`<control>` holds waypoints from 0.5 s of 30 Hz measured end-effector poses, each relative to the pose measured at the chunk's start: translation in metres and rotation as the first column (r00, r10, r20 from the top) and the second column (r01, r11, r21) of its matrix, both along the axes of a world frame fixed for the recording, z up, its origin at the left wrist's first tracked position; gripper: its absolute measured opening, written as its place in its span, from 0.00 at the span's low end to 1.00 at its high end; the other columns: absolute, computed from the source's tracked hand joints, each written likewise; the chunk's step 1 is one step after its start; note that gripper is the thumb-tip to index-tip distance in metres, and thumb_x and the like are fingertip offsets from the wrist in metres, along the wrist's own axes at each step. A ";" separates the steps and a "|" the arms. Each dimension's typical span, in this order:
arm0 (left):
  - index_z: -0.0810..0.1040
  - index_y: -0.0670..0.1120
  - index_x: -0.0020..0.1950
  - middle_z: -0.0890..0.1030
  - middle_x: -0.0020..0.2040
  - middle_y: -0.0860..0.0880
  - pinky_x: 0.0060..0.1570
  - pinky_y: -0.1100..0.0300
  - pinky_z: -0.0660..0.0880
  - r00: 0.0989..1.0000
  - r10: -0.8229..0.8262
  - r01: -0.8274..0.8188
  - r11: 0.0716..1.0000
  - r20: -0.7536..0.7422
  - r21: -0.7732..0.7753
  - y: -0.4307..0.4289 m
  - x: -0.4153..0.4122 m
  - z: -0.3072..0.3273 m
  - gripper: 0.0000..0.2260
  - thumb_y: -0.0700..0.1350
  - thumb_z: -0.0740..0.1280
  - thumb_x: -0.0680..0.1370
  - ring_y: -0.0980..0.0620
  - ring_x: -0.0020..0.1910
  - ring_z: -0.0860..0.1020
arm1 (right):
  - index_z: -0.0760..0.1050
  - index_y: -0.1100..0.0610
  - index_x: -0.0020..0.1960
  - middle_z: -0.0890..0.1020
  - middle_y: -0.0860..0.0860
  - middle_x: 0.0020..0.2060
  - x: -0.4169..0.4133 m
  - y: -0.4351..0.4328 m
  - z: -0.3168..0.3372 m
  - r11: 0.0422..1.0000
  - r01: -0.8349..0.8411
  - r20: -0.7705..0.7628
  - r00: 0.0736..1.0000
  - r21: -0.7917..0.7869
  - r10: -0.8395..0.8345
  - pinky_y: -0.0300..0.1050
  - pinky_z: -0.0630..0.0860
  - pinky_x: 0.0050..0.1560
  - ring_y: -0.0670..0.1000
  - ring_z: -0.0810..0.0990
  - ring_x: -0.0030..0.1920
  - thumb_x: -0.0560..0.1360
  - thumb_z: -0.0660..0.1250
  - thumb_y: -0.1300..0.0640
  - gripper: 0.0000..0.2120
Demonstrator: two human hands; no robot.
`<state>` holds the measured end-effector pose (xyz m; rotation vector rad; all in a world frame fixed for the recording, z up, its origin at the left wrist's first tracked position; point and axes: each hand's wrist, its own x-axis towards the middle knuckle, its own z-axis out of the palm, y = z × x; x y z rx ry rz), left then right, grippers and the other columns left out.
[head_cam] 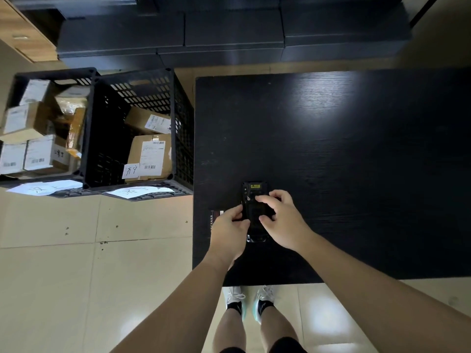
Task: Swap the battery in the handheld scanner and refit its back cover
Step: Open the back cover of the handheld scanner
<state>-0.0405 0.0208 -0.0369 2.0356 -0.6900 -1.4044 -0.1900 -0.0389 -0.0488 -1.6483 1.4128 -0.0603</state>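
**Both hands on the scanner's back**

From the head camera, we looked straight down at a black counter [356,161] with the handheld scanner [254,200] lying face down near its left front edge, its yellow warning label pointing away from us. Our left hand [229,233] closed on the scanner's left edge, which we judged was to keep the body from sliding. Our right hand [283,220] rested on its back with fingers curled, the fingertips near a small screw or latch; whether the back cover was seated or loose we could not tell. A dark flat item [215,217] lay just left of the scanner, partly hidden, possibly a battery. Two black crates [178,123] of parcels stood on the floor to the left, well apart from the work.
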 end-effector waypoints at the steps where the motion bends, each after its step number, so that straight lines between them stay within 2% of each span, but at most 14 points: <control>1: 0.76 0.49 0.71 0.82 0.60 0.52 0.59 0.62 0.76 1.000 0.001 -0.001 1.000 0.004 0.002 0.000 0.000 -0.001 0.20 0.39 0.68 0.79 0.58 0.54 0.81 | 0.68 0.42 0.72 0.61 0.43 0.68 0.000 0.000 0.000 1.000 -0.003 -0.001 1.000 -0.007 0.003 0.39 0.78 0.51 0.44 0.78 0.43 0.78 0.68 0.56 0.24; 5: 0.75 0.49 0.72 0.81 0.56 0.54 0.48 0.72 0.73 1.000 0.006 -0.005 1.000 0.006 -0.017 0.002 -0.003 0.000 0.20 0.38 0.67 0.80 0.63 0.48 0.80 | 0.70 0.42 0.70 0.62 0.44 0.66 0.000 -0.002 -0.003 0.999 -0.011 0.000 1.000 -0.030 0.011 0.39 0.77 0.50 0.42 0.75 0.42 0.78 0.68 0.57 0.23; 7: 0.75 0.49 0.72 0.81 0.57 0.54 0.45 0.74 0.71 1.000 0.009 -0.009 1.000 0.006 -0.019 0.002 -0.003 -0.001 0.20 0.38 0.67 0.80 0.65 0.47 0.79 | 0.71 0.42 0.68 0.63 0.44 0.64 0.002 -0.005 -0.004 0.999 -0.006 0.004 1.000 -0.032 0.006 0.37 0.76 0.48 0.42 0.74 0.43 0.78 0.67 0.57 0.21; 9: 0.75 0.48 0.72 0.81 0.59 0.52 0.47 0.73 0.72 1.000 0.015 -0.014 1.000 0.005 -0.017 0.003 -0.004 -0.002 0.20 0.38 0.66 0.80 0.65 0.49 0.79 | 0.72 0.42 0.65 0.63 0.45 0.62 0.005 -0.010 -0.005 1.000 0.003 -0.001 1.000 -0.013 -0.003 0.35 0.74 0.44 0.44 0.74 0.46 0.78 0.66 0.57 0.18; 12: 0.76 0.48 0.71 0.82 0.57 0.52 0.47 0.73 0.72 1.000 0.017 -0.016 0.999 0.016 -0.029 0.002 -0.004 -0.003 0.20 0.37 0.66 0.80 0.64 0.47 0.79 | 0.72 0.43 0.62 0.62 0.45 0.60 0.010 -0.015 -0.006 1.000 0.016 -0.014 1.000 0.015 -0.015 0.36 0.74 0.38 0.47 0.75 0.44 0.79 0.64 0.58 0.15; 15: 0.75 0.48 0.72 0.82 0.57 0.52 0.46 0.75 0.71 0.999 0.022 -0.021 0.999 0.024 -0.029 0.003 -0.005 -0.005 0.20 0.38 0.66 0.80 0.62 0.48 0.80 | 0.74 0.43 0.60 0.63 0.46 0.59 0.014 -0.018 -0.007 0.998 0.045 -0.006 0.999 0.031 -0.045 0.36 0.73 0.38 0.46 0.75 0.44 0.79 0.63 0.58 0.13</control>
